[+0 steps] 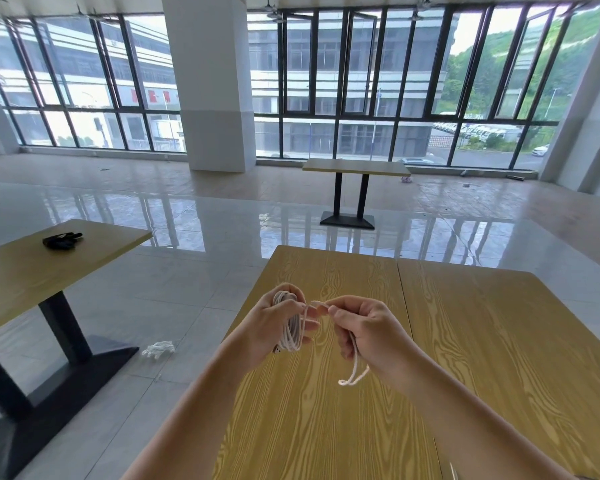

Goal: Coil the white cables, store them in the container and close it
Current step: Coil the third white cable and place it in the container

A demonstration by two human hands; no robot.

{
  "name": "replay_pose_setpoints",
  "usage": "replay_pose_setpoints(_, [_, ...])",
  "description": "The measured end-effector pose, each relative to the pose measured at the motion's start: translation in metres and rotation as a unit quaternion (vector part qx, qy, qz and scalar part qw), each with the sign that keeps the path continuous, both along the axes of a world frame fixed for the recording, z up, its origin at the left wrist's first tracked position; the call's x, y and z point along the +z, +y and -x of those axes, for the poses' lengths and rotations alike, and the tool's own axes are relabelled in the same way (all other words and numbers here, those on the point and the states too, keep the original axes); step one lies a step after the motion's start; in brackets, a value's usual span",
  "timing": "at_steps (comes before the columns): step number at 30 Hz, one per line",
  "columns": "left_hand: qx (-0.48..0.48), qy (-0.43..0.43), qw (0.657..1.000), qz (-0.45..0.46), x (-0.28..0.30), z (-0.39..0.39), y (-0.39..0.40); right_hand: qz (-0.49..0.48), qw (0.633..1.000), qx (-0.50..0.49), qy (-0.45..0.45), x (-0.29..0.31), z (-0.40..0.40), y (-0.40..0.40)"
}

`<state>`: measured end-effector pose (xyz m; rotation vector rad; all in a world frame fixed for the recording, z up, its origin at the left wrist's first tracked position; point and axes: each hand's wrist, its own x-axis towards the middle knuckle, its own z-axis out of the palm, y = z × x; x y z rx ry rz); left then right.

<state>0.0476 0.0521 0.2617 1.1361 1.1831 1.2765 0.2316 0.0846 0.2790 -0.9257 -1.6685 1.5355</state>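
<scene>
A white cable (293, 332) is wound in several loops around my left hand (274, 323), which grips the coil above the wooden table (482, 341). My right hand (364, 329) pinches the cable's free end close to the left fingertips. A short loose loop of that end (354, 377) hangs below my right palm. A plug end shows at the bottom of the coil. No container is in view.
A second wooden table (32, 268) stands to the left with a black item (61, 240) on it. Something white (158, 348) lies on the tiled floor between the tables. A third table (355, 168) stands far back by the windows.
</scene>
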Motion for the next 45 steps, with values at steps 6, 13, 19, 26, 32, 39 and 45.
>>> replay_pose_setpoints(6, [0.006,-0.035,0.999,-0.014,-0.003,-0.002,-0.001,0.073,0.994,0.018,0.081,0.004,0.003,-0.004])
replay_pose_setpoints(13, [0.03,-0.07,0.996,-0.047,-0.001,-0.008,0.002,0.082,0.988,0.09,0.098,0.007,0.0,-0.012])
replay_pose_setpoints(19, [0.021,-0.065,0.996,-0.05,-0.007,-0.015,0.004,-0.028,0.999,0.007,0.025,0.003,0.006,-0.016])
replay_pose_setpoints(26, [0.015,-0.076,0.995,-0.064,-0.006,-0.023,0.006,-0.08,0.996,-0.01,-0.025,0.001,0.014,-0.022])
replay_pose_setpoints(32, [0.001,-0.072,0.994,-0.077,-0.005,-0.021,0.004,-0.15,0.986,-0.02,-0.067,0.004,0.013,-0.024])
replay_pose_setpoints(39, [0.041,-0.08,0.994,-0.066,-0.004,-0.023,0.007,-0.168,0.982,-0.018,-0.086,0.003,0.014,-0.025])
replay_pose_setpoints(45, [0.168,-0.182,0.967,-0.057,0.004,0.005,0.011,-0.154,0.962,0.115,-0.193,0.0,-0.009,-0.023])
